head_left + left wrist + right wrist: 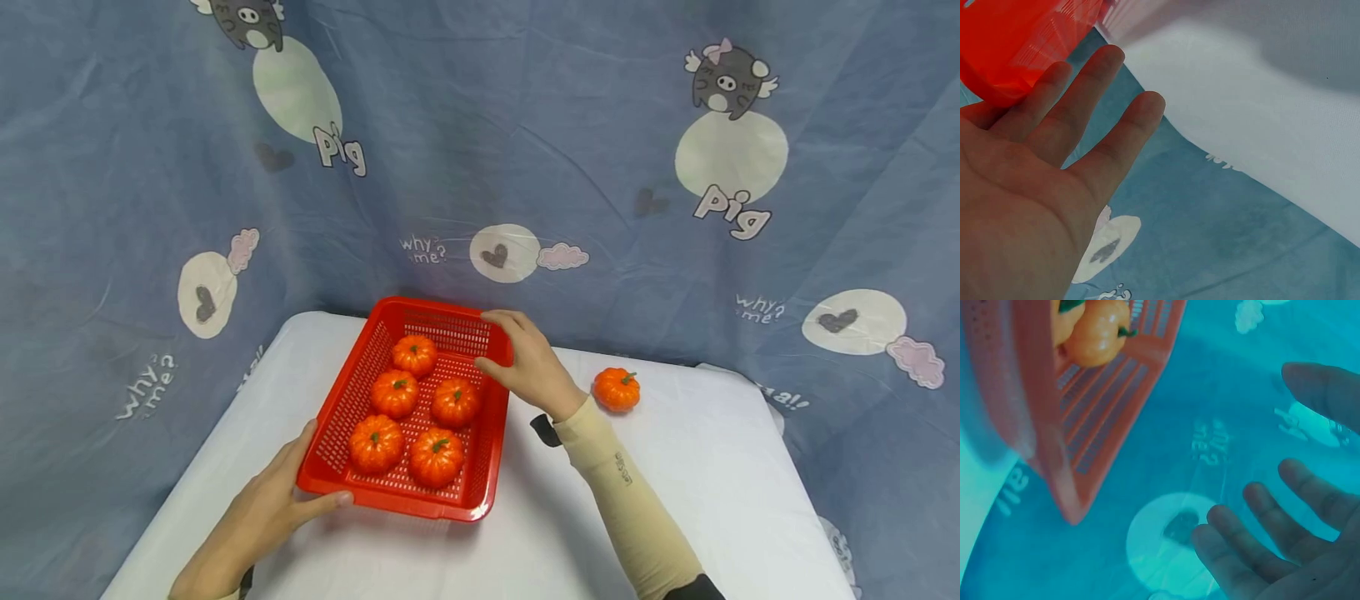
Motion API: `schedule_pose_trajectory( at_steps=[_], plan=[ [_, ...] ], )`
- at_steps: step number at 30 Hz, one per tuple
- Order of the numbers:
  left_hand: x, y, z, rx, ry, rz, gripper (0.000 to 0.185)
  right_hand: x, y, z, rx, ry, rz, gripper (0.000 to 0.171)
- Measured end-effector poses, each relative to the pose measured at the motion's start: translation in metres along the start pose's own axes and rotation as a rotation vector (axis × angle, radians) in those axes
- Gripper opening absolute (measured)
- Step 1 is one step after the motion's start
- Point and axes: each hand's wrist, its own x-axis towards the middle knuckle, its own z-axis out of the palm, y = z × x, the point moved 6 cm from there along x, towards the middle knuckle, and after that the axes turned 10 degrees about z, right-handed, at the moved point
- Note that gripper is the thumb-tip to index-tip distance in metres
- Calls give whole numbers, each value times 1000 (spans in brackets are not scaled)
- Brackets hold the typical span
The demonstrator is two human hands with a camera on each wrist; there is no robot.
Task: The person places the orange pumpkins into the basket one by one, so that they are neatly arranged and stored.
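Observation:
A red plastic basket [491, 467] with slotted walls is at the white table's left part, with several small orange pumpkins [377, 444] inside. At its near left corner is my left hand [262, 508], thumb by the near rim. In the left wrist view that hand's fingers [1113, 137] are straight and spread beside the basket [1004, 56]. My right hand [532, 367] reaches to the far right corner, its fingers apart. From the right wrist, the hand [1297, 544] shows loosely spread fingers with a gap to the basket [1063, 469]. One pumpkin [617, 389] lies outside, right of my right wrist.
A white cloth covers the table [675, 500]. Behind it and at both sides hangs a blue curtain [600, 167] printed with pigs and hearts. The curtain comes close to the basket's far edge.

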Motion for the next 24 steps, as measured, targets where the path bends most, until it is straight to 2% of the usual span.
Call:
schedule_pose_trajectory(
  at_steps=[13, 19, 24],
  plan=[
    [0, -1, -2, 2, -7, -19, 133, -15, 45, -35, 53, 208, 41, 61],
    [0, -3, 1, -8, -42, -60, 135, -24, 67, -49, 54, 231, 94, 62],
    [1, -4, 4, -14, -62, -85, 136, -38, 91, -59, 45, 234, 177, 66]
  ],
)
